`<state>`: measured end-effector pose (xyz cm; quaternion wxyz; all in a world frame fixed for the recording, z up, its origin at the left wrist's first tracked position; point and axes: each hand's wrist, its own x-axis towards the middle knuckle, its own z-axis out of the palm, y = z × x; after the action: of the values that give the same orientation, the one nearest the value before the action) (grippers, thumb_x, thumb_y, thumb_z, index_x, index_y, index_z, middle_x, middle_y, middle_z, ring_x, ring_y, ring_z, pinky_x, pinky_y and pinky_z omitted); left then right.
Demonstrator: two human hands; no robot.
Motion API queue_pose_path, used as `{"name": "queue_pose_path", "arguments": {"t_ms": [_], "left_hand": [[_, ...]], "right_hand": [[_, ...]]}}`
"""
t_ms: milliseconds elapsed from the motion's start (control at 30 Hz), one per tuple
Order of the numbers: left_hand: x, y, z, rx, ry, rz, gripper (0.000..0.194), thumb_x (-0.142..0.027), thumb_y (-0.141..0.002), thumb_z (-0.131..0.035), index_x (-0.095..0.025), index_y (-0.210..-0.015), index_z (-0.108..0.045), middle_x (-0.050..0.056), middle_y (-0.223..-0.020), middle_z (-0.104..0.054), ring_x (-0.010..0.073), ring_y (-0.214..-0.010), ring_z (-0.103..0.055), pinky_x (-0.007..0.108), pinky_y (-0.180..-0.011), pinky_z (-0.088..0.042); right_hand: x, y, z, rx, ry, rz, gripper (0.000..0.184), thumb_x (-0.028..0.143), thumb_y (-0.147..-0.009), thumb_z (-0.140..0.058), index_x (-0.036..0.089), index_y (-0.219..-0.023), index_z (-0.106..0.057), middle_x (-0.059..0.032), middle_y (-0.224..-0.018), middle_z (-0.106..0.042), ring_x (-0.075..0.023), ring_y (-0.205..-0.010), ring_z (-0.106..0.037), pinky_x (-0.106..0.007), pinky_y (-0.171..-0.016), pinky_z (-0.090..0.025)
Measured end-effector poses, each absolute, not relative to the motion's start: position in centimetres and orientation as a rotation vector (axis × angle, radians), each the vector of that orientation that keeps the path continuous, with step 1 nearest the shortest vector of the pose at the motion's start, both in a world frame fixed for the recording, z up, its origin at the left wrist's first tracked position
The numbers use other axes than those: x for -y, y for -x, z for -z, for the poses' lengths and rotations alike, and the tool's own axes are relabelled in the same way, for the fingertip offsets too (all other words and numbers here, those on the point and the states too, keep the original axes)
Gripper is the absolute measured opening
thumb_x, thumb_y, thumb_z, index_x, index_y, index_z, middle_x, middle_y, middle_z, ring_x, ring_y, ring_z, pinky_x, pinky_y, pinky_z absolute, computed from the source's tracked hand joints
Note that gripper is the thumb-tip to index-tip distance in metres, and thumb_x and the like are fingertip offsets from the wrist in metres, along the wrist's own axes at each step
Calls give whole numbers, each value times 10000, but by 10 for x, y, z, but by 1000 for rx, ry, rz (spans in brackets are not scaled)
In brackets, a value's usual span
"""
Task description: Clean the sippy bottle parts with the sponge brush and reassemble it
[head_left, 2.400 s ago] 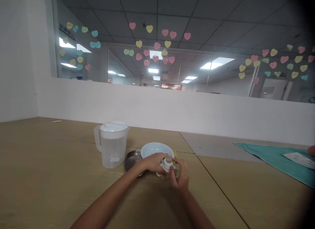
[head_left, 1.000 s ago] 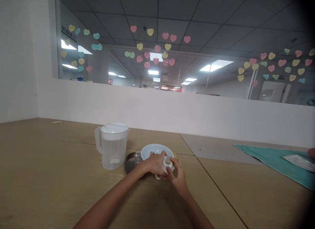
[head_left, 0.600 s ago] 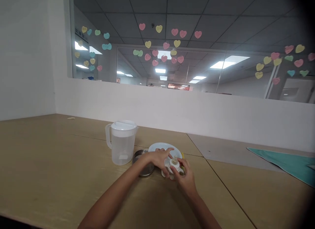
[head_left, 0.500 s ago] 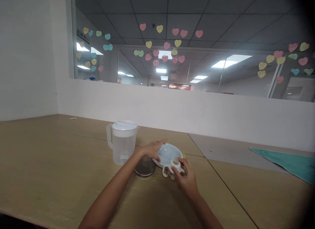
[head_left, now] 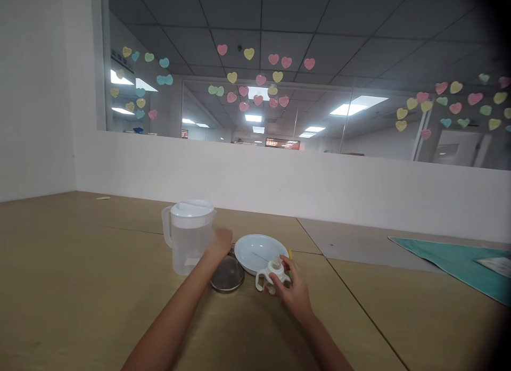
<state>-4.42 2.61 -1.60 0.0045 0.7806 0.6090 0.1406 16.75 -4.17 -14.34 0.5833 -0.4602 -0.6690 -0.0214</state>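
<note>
My right hand (head_left: 296,292) grips a small baby bottle (head_left: 274,269) with a white collar, two white side handles and a clear teat. The bottle is upright on the table, in front of a pale blue-white bowl (head_left: 255,245). My left hand (head_left: 221,241), smeared by motion, is between the bowl and a clear plastic pitcher (head_left: 187,248) with a white lid; its fingers cannot be made out. Under the left wrist lies a round metal mesh strainer (head_left: 227,275), partly covered by the hand.
A thin dark line, perhaps a utensil, shows inside the bowl. Something yellow (head_left: 290,253) sticks out behind the bottle. A green cloth (head_left: 435,254) lies at the right, with a pale sheet on it. Behind the wooden table (head_left: 99,286) stands a white wall (head_left: 239,174).
My left hand has moved left from over the bowl towards the pitcher, uncovering the bowl. My right hand keeps its hold on the bottle. The view has turned slightly right.
</note>
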Motion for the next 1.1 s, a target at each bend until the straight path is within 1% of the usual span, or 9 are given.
{"name": "queue_pose_path", "arguments": {"t_ms": [67, 133, 167, 233, 367, 567, 667, 900, 1100], "left_hand": [[-8, 39, -4, -1962, -2500, -531, 361, -258, -815, -480, -54, -1094, -586, 265, -1105, -570, 390, -1132, -463, 535, -938, -306], [13, 30, -18, -1768, -2680, -708, 463, -350, -841, -460, -159, -1263, -470, 170, -1206, -549, 299, -1156, -462, 430, -991, -305], [23, 24, -21, -1573, -2748, -777, 503, -400, -843, -458, -199, -1303, -428, 125, -1242, -537, 262, -1152, -470, 374, -988, -322], [38, 12, -21, -1269, -2778, -737, 498, -448, -834, -461, -255, -1293, -443, 62, -1225, -559, 225, -1115, -500, 309, -939, -369], [44, -7, -3, -1055, -2752, -405, 474, -425, -765, -536, -293, -1220, -525, 49, -1096, -609, 219, -951, -569, 286, -791, -429], [27, 0, 5, -931, -2641, -402, 503, -385, -728, -582, -315, -1223, -525, 17, -1012, -635, 168, -864, -581, 242, -739, -431], [20, 5, 4, -916, -2544, -361, 549, -391, -701, -618, -290, -1233, -525, 20, -1000, -644, 160, -874, -592, 231, -751, -439], [17, 0, 5, -974, -2532, -385, 587, -381, -627, -682, -287, -1196, -572, 4, -954, -659, 158, -843, -596, 215, -733, -434], [8, -2, 9, -927, -2459, -407, 637, -346, -564, -730, -229, -1176, -599, 23, -919, -674, 167, -814, -606, 221, -709, -440]], "right_hand": [[41, -166, 144, 1535, 1082, 39, 470, 397, -766, -606, 199, -1178, -496, -42, -924, -598, -169, -805, -591, -298, -723, -501], [40, -164, 145, 1507, 1073, 16, 535, 405, -753, -620, 199, -1220, -460, -32, -898, -593, -162, -778, -593, -294, -706, -505], [40, -163, 145, 1495, 1065, 0, 566, 408, -748, -626, 198, -1239, -439, -30, -896, -592, -161, -775, -595, -293, -701, -507], [40, -162, 145, 1478, 1054, -27, 626, 416, -739, -635, 197, -1274, -394, -30, -898, -598, -163, -776, -601, -295, -692, -512], [40, -164, 145, 1499, 1080, 12, 629, 423, -746, -631, 201, -1279, -382, -65, -998, -614, -188, -849, -609, -322, -731, -511], [43, -166, 142, 1629, 1106, 198, 581, 418, -782, -589, 218, -1298, -411, -87, -1148, -598, -236, -989, -573, -370, -822, -477], [44, -162, 141, 1635, 1094, 178, 567, 415, -791, -575, 211, -1295, -412, -87, -1127, -604, -234, -982, -574, -362, -811, -479], [41, -151, 137, 1546, 1074, 71, 416, 377, -802, -534, 172, -1149, -430, -103, -1035, -605, -227, -931, -587, -363, -763, -483], [35, -151, 142, 1570, 1091, 161, 428, 380, -800, -518, 149, -1143, -407, -129, -1001, -605, -253, -911, -598, -385, -716, -493]]}}
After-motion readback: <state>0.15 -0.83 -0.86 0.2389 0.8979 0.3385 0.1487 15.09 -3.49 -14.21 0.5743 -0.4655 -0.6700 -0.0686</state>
